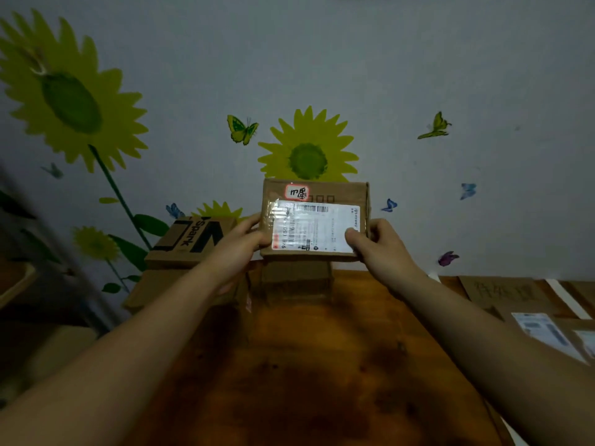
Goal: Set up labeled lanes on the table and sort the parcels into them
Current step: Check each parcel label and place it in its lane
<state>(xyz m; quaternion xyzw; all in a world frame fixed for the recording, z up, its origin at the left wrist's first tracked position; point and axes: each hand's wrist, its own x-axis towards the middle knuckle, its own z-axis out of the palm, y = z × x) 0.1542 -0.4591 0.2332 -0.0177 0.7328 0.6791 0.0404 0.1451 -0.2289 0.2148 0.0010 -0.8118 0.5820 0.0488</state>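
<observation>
I hold a small cardboard parcel [314, 217] up in front of the wall, above the far edge of the wooden table [322, 365]. It has a white shipping label and a red-edged handwritten sticker on top. My left hand [240, 244] grips its left edge and my right hand [375, 244] grips its right edge, thumb on the label. Another cardboard parcel [296, 280] stands on the table just below it. A box printed "Spark" [190, 241] lies on a stack at the left.
At the far right of the table lies a brown cardboard lane sign [502, 292] with handwriting, white tape strips [566, 299] and flat parcels with white labels [544, 333]. A wall with sunflower and butterfly stickers rises right behind the table. Dim furniture stands at the left.
</observation>
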